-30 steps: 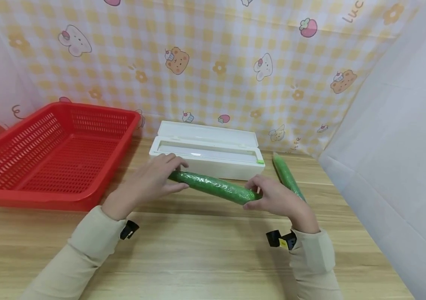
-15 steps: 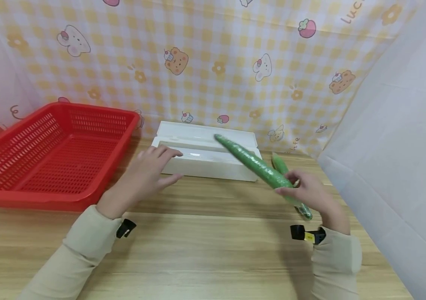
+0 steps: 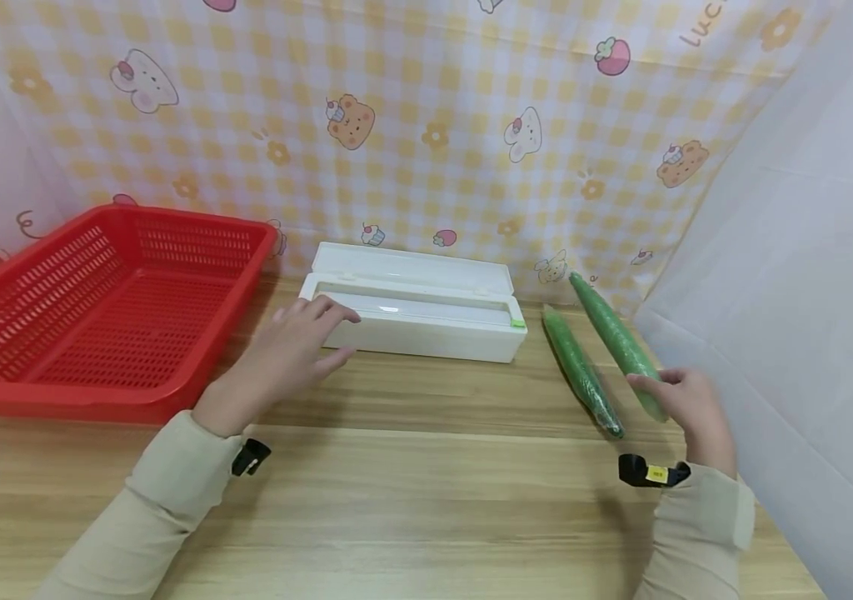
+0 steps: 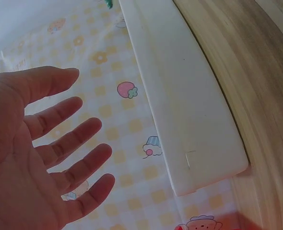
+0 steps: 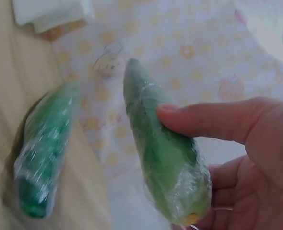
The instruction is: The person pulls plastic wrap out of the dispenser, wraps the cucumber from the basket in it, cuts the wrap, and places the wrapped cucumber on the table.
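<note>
My right hand [image 3: 692, 408] grips the near end of a cucumber [image 3: 616, 332] wrapped in clear film. In the right wrist view the thumb lies along one side of this cucumber [image 5: 163, 153], with the fingers behind it. A second wrapped cucumber [image 3: 582, 375] lies on the table just left of the held one. My left hand [image 3: 280, 354] hovers by the left front of a long white box [image 3: 426, 337], its fingers relaxed and apart, holding nothing. That box stands with its lid raised at the back; a white roll shows in its slot.
A red plastic basket [image 3: 235, 325] with slotted walls sits on the left of the wooden table [image 3: 426, 500]. A checked, patterned cloth [image 3: 426, 125] hangs behind. A white sheet [image 3: 786, 292] borders the right side.
My left hand has let go of the cucumber. The right hand has carried it rightward, past the white box and over the lying cucumber to its right side.
</note>
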The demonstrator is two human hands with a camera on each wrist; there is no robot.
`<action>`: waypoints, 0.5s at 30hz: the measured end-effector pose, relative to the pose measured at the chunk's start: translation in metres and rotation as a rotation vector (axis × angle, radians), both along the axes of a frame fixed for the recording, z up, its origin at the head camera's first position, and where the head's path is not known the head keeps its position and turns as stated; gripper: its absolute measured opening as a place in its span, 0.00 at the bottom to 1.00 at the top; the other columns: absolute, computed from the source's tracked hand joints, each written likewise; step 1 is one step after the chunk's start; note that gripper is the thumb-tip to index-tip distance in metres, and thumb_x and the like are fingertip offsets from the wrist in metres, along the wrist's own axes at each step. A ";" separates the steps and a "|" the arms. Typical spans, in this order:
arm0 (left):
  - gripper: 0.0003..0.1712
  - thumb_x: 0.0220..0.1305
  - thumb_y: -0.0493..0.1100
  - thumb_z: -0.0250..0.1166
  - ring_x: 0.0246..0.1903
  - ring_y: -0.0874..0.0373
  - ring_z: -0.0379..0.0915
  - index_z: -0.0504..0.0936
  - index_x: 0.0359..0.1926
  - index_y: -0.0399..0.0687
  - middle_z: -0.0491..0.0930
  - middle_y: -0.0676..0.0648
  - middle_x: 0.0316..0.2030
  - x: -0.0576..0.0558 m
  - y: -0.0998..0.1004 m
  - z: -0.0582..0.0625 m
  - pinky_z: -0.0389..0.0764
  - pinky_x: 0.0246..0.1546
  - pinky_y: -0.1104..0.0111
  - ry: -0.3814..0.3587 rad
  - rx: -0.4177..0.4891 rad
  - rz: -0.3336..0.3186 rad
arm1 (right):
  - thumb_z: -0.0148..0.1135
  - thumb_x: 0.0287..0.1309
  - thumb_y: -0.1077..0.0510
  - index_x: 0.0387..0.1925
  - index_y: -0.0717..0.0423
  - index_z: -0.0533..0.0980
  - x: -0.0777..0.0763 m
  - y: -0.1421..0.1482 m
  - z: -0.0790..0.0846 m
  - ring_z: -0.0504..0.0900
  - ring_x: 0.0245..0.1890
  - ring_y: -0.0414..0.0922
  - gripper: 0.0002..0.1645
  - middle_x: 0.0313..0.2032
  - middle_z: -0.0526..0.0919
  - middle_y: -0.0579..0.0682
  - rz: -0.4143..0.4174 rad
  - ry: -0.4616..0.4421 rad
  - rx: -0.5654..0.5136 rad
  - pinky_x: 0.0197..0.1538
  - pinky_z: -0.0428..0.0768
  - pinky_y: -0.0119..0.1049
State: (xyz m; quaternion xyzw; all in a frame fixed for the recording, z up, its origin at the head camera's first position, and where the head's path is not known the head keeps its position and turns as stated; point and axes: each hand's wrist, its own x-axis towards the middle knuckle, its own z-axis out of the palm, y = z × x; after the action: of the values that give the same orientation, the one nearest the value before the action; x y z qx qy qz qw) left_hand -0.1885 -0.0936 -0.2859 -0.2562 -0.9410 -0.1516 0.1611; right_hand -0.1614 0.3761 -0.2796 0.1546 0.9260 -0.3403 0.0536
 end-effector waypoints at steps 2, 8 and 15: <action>0.21 0.59 0.48 0.63 0.44 0.47 0.69 0.75 0.53 0.47 0.74 0.43 0.48 0.000 0.000 0.000 0.70 0.43 0.54 -0.011 -0.008 0.001 | 0.52 0.58 0.35 0.64 0.75 0.56 0.000 0.007 -0.009 0.55 0.64 0.66 0.51 0.66 0.53 0.72 -0.040 0.004 -0.010 0.59 0.62 0.60; 0.21 0.60 0.47 0.63 0.46 0.46 0.68 0.74 0.54 0.47 0.74 0.43 0.50 -0.001 0.000 -0.002 0.69 0.46 0.52 -0.053 -0.016 0.009 | 0.55 0.56 0.36 0.58 0.72 0.67 -0.007 0.016 -0.037 0.65 0.56 0.63 0.45 0.61 0.63 0.71 -0.109 0.028 -0.003 0.50 0.70 0.54; 0.24 0.60 0.48 0.62 0.49 0.44 0.67 0.72 0.56 0.46 0.72 0.42 0.53 -0.003 -0.001 -0.004 0.67 0.49 0.50 -0.084 -0.002 0.022 | 0.56 0.58 0.41 0.53 0.73 0.70 -0.011 0.017 -0.049 0.65 0.57 0.65 0.39 0.61 0.62 0.73 -0.103 0.008 0.030 0.53 0.69 0.56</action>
State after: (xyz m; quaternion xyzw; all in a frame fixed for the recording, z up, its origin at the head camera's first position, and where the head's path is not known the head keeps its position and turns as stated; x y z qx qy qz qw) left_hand -0.1915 -0.0944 -0.2903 -0.2395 -0.9498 -0.1593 0.1230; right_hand -0.1725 0.3932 -0.3285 0.2015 0.9220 -0.3292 0.0299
